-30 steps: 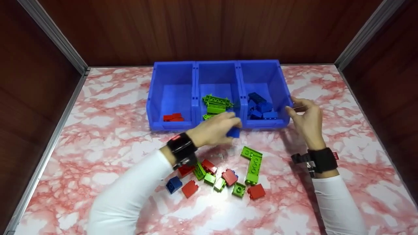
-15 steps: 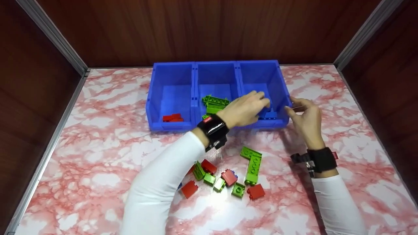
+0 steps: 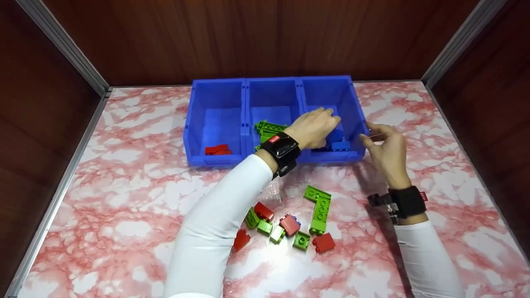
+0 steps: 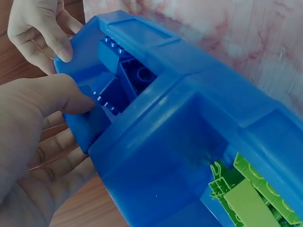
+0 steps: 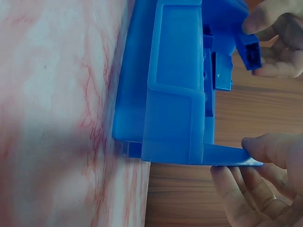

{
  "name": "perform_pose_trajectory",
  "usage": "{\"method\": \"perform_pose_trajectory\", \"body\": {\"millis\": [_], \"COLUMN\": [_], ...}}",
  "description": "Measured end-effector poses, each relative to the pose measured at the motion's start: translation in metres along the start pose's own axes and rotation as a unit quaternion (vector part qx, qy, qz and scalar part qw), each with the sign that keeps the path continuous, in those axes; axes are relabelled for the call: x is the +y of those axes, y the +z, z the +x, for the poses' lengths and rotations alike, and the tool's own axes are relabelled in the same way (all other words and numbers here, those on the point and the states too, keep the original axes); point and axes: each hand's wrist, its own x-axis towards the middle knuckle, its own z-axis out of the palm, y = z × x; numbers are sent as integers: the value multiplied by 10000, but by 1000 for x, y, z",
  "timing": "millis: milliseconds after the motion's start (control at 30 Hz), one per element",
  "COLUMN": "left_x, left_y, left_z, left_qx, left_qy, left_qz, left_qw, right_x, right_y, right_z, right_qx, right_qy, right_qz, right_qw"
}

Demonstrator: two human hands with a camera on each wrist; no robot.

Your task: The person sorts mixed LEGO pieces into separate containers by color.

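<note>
Over the right blue bin (image 3: 327, 91), my left hand (image 3: 314, 127) reaches down among the blue building blocks (image 3: 340, 145). In the right wrist view its thumb and fingers pinch a blue building block (image 5: 249, 52) above the bin. The head view hides that block behind the hand. My right hand (image 3: 389, 153) grips the outer right wall of the same bin, thumb on one side and fingers on the other, as the right wrist view shows near the bin's edge (image 5: 227, 155).
Green blocks (image 3: 268, 127) lie in the middle bin (image 3: 271, 93) and red ones (image 3: 218, 150) in the left bin (image 3: 217, 95). On the marbled table, red (image 3: 324, 242) and green blocks (image 3: 321, 211) are scattered in front. Dark wooden panels (image 3: 265, 37) enclose the table.
My left hand has carried a blue block from in front of the middle bin right and back into the right bin. My right hand keeps its grip on the bin wall.
</note>
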Motion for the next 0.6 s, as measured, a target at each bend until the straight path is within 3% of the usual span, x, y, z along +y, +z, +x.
{"method": "perform_pose_trajectory", "body": {"millis": [333,600], "left_x": [-3,-6], "left_y": [3,-4], "left_z": [5,-6], "left_qx": [-215,39], "left_qy": [-112,52], "left_qz": [-4,-113], "left_qw": [9997,9999], "right_x": [1,1], "right_y": [1,0], "right_z": [0,1], "right_qx": [-49,-34], "right_qy": [11,40], "right_qz": [-41,-34], "right_qw": [10000,10000]}}
